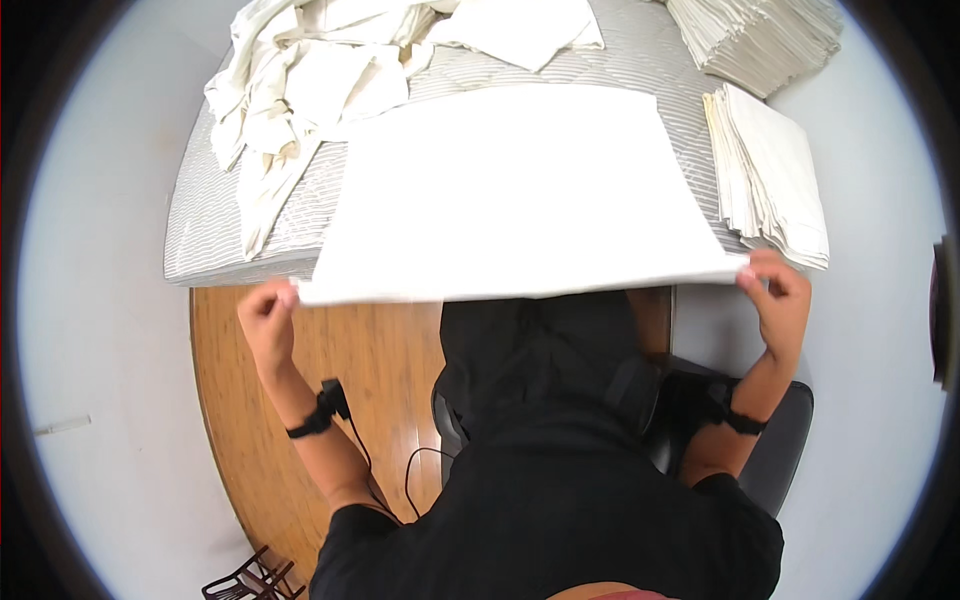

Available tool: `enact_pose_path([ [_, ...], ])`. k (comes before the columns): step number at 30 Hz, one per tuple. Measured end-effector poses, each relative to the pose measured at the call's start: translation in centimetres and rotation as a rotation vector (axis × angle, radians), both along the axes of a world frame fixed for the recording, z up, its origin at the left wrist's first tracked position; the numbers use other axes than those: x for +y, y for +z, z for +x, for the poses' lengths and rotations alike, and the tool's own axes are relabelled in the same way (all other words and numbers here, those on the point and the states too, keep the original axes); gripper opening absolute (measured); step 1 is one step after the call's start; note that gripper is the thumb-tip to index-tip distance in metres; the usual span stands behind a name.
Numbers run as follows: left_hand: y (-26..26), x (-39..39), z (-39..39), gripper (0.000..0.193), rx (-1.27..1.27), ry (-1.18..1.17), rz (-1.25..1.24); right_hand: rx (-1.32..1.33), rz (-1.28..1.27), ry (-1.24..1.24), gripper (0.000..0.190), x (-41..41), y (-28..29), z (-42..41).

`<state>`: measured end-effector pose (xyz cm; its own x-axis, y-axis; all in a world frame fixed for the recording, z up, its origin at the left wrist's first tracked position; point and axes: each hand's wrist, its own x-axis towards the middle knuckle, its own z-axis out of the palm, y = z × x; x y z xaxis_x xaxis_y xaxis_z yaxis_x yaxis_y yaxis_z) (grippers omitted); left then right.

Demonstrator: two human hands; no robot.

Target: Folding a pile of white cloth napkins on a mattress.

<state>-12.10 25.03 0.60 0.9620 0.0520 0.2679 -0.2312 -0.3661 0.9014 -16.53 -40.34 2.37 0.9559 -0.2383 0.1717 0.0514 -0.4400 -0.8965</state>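
A white cloth [510, 195] lies spread over the near part of the mattress, its near edge pulled out straight past the mattress side and above my lap. My left hand [268, 311] pinches the left corner of that edge between thumb and fingers. At the other end, my right hand [776, 289] grips the right corner in the same way. The edge between my hands is slightly blurred.
Crumpled white cloths [300, 90] lie at the mattress's [202, 217] back left. Folded cloths [780, 172] sit at the right, with a taller stack [757, 45] behind. A black chair [787, 442] stands right of me, and a cable [409, 480] hangs by my left arm.
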Motion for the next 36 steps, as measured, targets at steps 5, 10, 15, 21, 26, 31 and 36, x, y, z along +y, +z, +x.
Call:
enact_pose_path([
  [5,-1.4,-0.2,-2.9,0.015,0.011,-0.134,-0.239,-0.089,0.203,0.176,0.012,-1.5,0.8,-3.1],
  [10,0.2,-4.4,3.5,0.019,-0.019,0.196,-0.246,-0.132,0.150,-0.113,0.017,2.7,-0.1,6.4],
  [15,-0.8,-8.5,13.8,0.022,-0.058,0.296,0.093,-0.240,-0.241,-0.231,0.016,3.8,-4.6,16.9],
  [21,-6.1,-9.3,17.6,0.023,-0.001,0.313,0.427,-0.021,-0.414,-0.256,0.014,4.3,-9.8,20.3],
  [26,-4.6,-10.4,15.7,0.035,-0.052,0.304,0.660,-0.067,-0.687,-0.285,0.021,6.3,-7.4,18.5],
  [31,-2.5,-20.7,11.6,0.039,-0.358,-0.170,0.694,-0.415,-0.578,0.221,0.031,17.5,-4.2,15.6],
  [36,-4.7,-26.6,10.5,0.043,-0.247,-0.223,0.826,-0.277,-0.748,0.292,0.050,21.0,-8.2,14.7],
])
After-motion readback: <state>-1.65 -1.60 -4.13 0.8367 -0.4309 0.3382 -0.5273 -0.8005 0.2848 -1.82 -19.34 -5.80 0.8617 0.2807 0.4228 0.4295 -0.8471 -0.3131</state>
